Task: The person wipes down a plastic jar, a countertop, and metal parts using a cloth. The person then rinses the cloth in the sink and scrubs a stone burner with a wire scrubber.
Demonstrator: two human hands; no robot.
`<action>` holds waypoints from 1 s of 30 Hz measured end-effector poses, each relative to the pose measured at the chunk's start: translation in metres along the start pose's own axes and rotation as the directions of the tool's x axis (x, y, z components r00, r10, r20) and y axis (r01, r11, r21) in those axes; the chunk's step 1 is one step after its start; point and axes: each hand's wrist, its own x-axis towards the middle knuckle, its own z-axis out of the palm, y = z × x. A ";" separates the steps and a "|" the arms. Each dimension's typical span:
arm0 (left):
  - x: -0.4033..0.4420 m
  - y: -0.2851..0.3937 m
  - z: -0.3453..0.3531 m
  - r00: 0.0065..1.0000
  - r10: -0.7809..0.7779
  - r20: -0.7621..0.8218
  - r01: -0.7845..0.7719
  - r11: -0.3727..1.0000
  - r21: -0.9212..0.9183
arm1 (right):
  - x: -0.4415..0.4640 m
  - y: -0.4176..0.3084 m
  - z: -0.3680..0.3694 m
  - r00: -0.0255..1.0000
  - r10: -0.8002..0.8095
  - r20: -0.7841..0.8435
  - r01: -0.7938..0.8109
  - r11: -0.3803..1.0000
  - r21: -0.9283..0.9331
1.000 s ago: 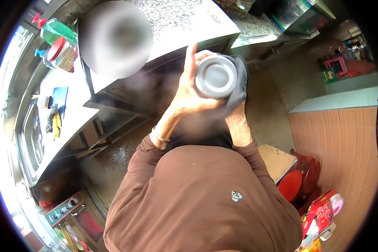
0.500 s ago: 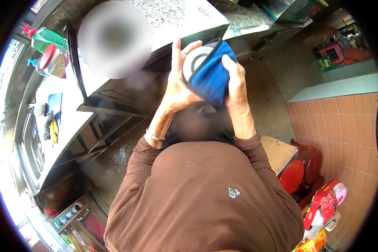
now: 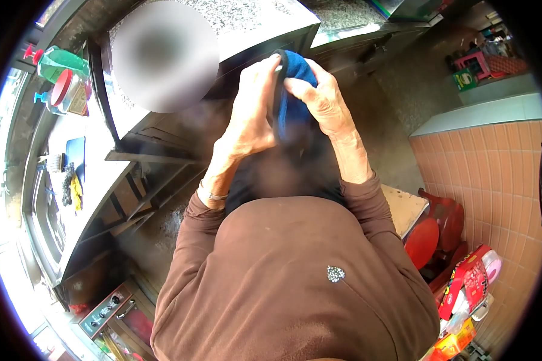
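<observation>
In front of my chest, both hands are raised around a blue cloth [image 3: 299, 66] with a dark border. My left hand [image 3: 256, 108] grips from the left, with its fingertips at the cloth's dark edge. The round white dish seen earlier is turned away and almost wholly hidden between that hand and the cloth. My right hand [image 3: 328, 105] presses the cloth from the right, thumb and fingers bent over it. Whether the dish is a plate or a bowl I cannot tell.
A speckled counter [image 3: 247, 27] runs along the far side. On the left ledge stand a green bottle [image 3: 57, 63] and a red-lidded jar [image 3: 72, 93], with a brush [image 3: 55, 162] nearer. Red chairs [image 3: 424, 240] and a small table [image 3: 403, 207] are at the right.
The cloth and dish have turned edge-on, so the dish's white face no longer shows. My right hand has shifted up and left, its fingers now bent over the cloth.
</observation>
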 end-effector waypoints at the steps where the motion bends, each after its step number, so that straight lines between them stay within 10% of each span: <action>1: 0.000 -0.001 0.000 1.000 0.002 -0.014 -0.002 1.000 -0.004 | 0.001 0.003 -0.001 0.999 0.050 0.019 -0.052 0.994 0.097; 17: -0.023 -0.002 0.017 0.979 -0.131 -0.154 0.091 0.966 -0.241 | -0.022 0.010 0.009 0.997 0.027 -0.075 -0.010 0.977 0.215; 22: -0.019 0.007 0.009 0.951 -0.308 -0.034 0.248 0.822 -0.512 | -0.030 0.013 0.008 0.998 0.053 0.026 -0.058 0.961 0.270; 30: -0.001 -0.018 -0.034 0.893 -0.201 0.403 0.420 0.695 -0.584 | -0.013 0.011 -0.003 0.976 0.028 0.216 0.012 0.983 -0.183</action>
